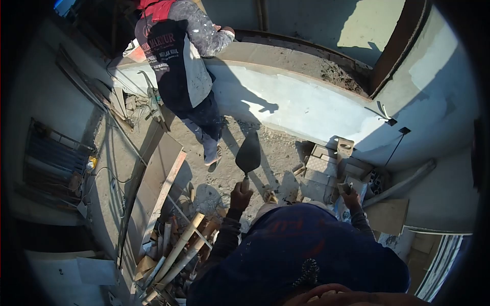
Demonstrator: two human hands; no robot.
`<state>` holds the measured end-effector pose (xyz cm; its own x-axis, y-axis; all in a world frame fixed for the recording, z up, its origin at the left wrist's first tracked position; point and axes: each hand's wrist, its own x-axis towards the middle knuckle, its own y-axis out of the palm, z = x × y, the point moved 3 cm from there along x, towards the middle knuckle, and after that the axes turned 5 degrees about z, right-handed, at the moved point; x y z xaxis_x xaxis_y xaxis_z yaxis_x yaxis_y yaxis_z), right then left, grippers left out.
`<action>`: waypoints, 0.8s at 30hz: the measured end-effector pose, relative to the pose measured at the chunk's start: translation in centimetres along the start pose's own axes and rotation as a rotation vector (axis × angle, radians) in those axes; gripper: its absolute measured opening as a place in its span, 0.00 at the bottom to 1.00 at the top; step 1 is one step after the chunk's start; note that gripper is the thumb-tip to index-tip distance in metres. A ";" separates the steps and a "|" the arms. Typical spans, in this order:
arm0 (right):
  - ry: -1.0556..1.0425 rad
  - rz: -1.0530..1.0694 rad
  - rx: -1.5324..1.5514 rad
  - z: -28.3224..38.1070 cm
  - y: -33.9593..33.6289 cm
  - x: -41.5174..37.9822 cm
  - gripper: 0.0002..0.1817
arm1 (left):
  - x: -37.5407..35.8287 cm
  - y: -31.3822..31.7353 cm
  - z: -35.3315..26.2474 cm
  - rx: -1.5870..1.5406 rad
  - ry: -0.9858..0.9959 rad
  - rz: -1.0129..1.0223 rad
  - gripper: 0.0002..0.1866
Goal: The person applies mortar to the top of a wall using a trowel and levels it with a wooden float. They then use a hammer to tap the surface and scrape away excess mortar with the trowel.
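Observation:
My left hand (240, 196) is closed around the handle of a pointed trowel (248, 154), whose dark blade points up and away from me over the sandy floor. My right hand (351, 198) is out to the right beside a stack of pale blocks (322, 171) and grips a small pale piece (345, 188); I cannot make out what the piece is. My dark blue sleeves and chest fill the lower middle of the view.
A co-worker (179, 61) in a paint-spattered dark and grey jacket leans on the low plastered wall (296, 99) at the far left. Wooden boards (158, 178) and poles (178, 250) lie heaped on the left. A pipe (403, 181) rests by the right wall.

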<state>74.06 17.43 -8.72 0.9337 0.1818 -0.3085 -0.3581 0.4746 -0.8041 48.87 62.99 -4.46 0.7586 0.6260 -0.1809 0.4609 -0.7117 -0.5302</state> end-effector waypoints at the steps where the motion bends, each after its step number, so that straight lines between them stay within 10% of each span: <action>1: -0.145 0.006 -0.026 2.7 0.0 1.7 0.24 | 1.1 -1.1 0.3 0.010 0.005 -0.013 0.25; 6: -0.289 0.060 0.187 22.6 -4.3 3.6 0.14 | 7.0 -4.8 -0.7 0.031 -0.011 -0.024 0.24; 9: -0.807 0.024 0.389 30.5 -6.2 5.1 0.15 | 9.3 -5.4 -2.0 -0.022 0.029 -0.073 0.24; 17: -1.063 -0.075 0.068 45.6 -9.7 11.7 0.17 | 15.5 -5.4 -4.2 -0.028 0.042 -0.101 0.24; 24: -1.334 0.262 0.066 54.3 -9.5 20.6 0.20 | 24.2 -4.4 -7.5 0.084 0.031 -0.106 0.25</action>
<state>96.72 63.41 20.20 0.1422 0.9416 0.3054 -0.5575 0.3311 -0.7613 68.68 78.92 -0.25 0.7221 0.6852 -0.0956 0.4996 -0.6121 -0.6130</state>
